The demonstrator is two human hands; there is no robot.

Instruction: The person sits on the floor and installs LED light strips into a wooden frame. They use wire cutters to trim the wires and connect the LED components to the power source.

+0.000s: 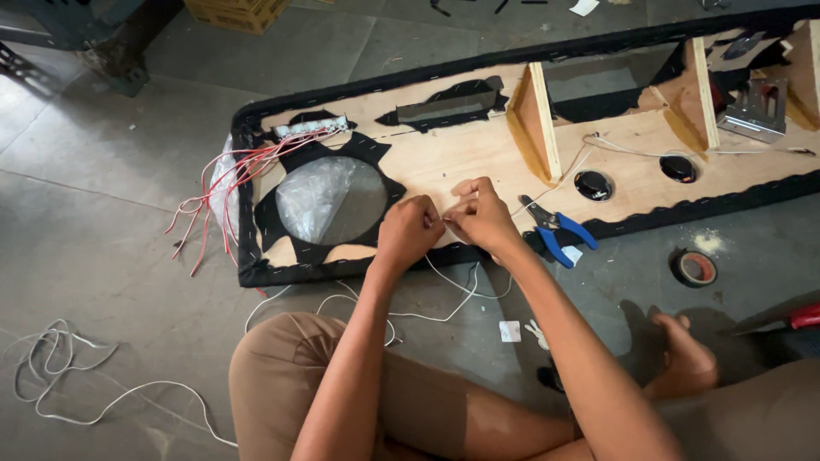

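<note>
White wire (444,286) meets between my left hand (408,232) and right hand (483,218); both pinch it closed above the plywood panel (461,154), near its front edge, for steady joining.

yellow-brown cardboard box (237,12) on floor, top edge, left of centre

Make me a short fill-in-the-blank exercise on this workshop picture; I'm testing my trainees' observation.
1. Both hands, left hand and right hand, pinch a thin ____ wire.
2. The pliers by the right hand have ____ handles.
3. The wooden panel has a large ____ opening at its left end.
4. A bundle of ____ wires spills off the panel's left end.

Missing words: white; blue; round; red
</note>
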